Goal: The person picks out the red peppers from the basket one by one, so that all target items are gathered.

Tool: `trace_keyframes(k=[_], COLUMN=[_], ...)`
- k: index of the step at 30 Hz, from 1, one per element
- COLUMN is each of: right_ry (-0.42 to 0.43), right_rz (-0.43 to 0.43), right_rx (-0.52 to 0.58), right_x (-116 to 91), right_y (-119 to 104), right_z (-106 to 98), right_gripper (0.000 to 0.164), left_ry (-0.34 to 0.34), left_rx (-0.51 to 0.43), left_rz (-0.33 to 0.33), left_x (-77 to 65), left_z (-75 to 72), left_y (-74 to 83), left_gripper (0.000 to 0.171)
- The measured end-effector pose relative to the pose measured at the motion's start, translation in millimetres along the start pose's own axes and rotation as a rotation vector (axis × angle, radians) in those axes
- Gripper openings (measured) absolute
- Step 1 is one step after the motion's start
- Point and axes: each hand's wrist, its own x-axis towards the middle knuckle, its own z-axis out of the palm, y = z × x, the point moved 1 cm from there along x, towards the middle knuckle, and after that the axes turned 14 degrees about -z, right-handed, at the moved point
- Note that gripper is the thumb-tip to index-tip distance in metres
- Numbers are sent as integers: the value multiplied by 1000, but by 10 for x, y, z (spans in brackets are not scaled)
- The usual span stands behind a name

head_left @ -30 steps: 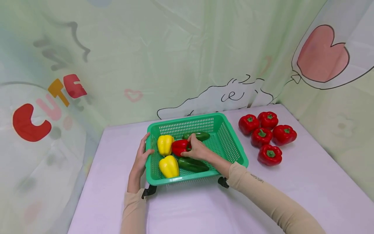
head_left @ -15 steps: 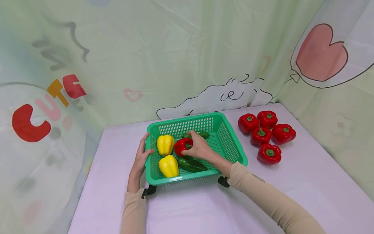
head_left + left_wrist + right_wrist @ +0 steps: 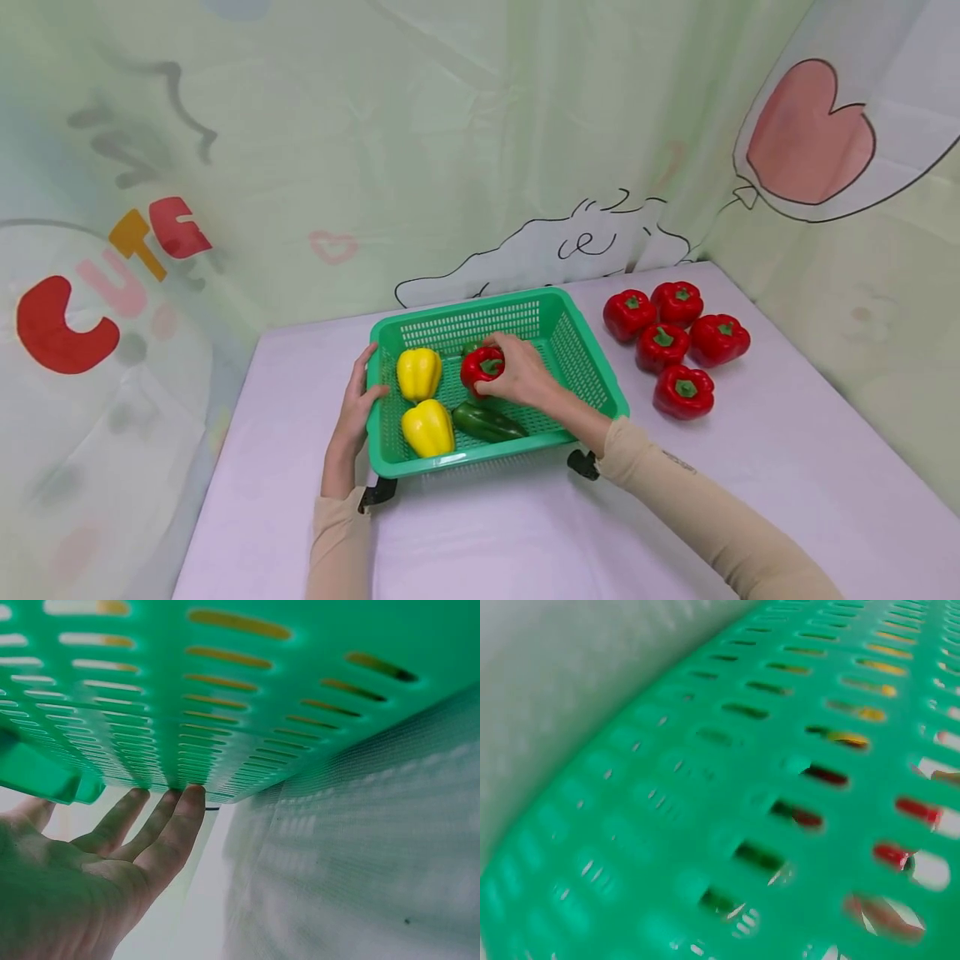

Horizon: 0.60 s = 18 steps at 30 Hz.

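My right hand grips a red bell pepper with thumb and fingers, inside the green plastic basket. My left hand holds the basket's left side, thumb over the rim. In the left wrist view, the left fingers lie fairly straight against the outer slotted wall. Two yellow bell peppers sit at the basket's left end. A long dark green pepper lies near the front wall; another green one is mostly hidden behind my right hand. The basket wall hides the right hand in the right wrist view.
Several red bell peppers stand in a cluster on the pale lilac tabletop, right of the basket. A printed curtain hangs behind the table and along both sides. Black wrist mounts sit close to the basket's front edge.
My right hand has shifted the red pepper slightly rightward, away from the yellow ones, and its stem now faces up more. The left hand keeps its hold. The head view has turned slightly right.
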Motion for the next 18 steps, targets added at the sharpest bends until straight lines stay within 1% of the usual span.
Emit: trace_keyframes(k=[7,13,18], right_ry=[37,71,119], right_rz=[-6,-20,-43], right_rx=[-18,-48,-68], right_x=[-106,-180,-253], right_y=[30,63,116], right_z=[-157,-326,-510], right_gripper=[53,56,59], left_ry=[3,2,-8], left_rx=[-1,0,8], left_rz=[-13,-4,9], left_x=[-18,-32,-17], left_z=[-28,-29,-11], left_y=[-9,-18,-15], left_gripper=[75,75,75])
